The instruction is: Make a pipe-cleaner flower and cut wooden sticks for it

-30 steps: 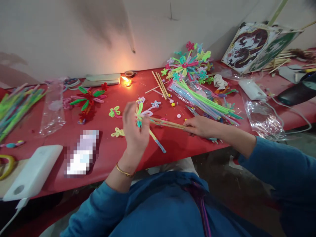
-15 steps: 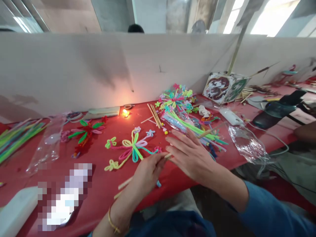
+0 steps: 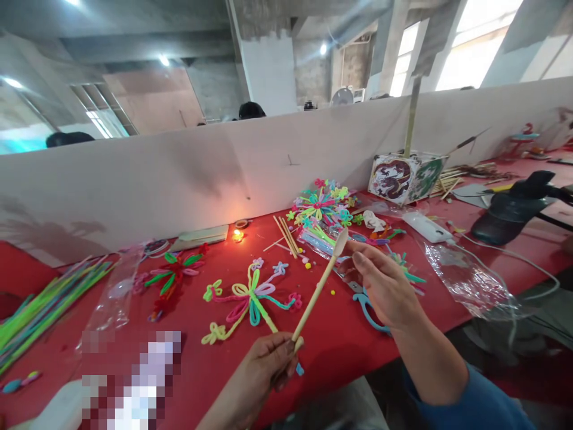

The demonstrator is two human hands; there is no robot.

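Note:
My left hand (image 3: 274,362) grips the lower end of a pale wooden stick (image 3: 316,291). A whitish, spoon-shaped tip (image 3: 341,242) tops the stick, which slants up to the right. Close beside that tip is my right hand (image 3: 380,278), fingers bent but apart, holding nothing that I can see. Under and behind it lie scissors (image 3: 367,312) with light blue handles. On the red table (image 3: 179,370), just beyond my left hand, rests a flower shape of bent fuzzy pipe cleaners (image 3: 253,292), its green stem reaching toward that hand.
A small lit candle (image 3: 237,236) burns near the low white partition (image 3: 188,185). Loose pipe cleaners (image 3: 54,307) lie at left, a red-green pipe-cleaner flower (image 3: 172,275) nearby. At right are a patterned box lantern (image 3: 396,178), a white power strip (image 3: 427,227) with cable and a dark tool (image 3: 505,215).
The view has tilted upward. My hands, close together before, have moved apart. The stick now stands raised in my left hand, and the scissors have come into view.

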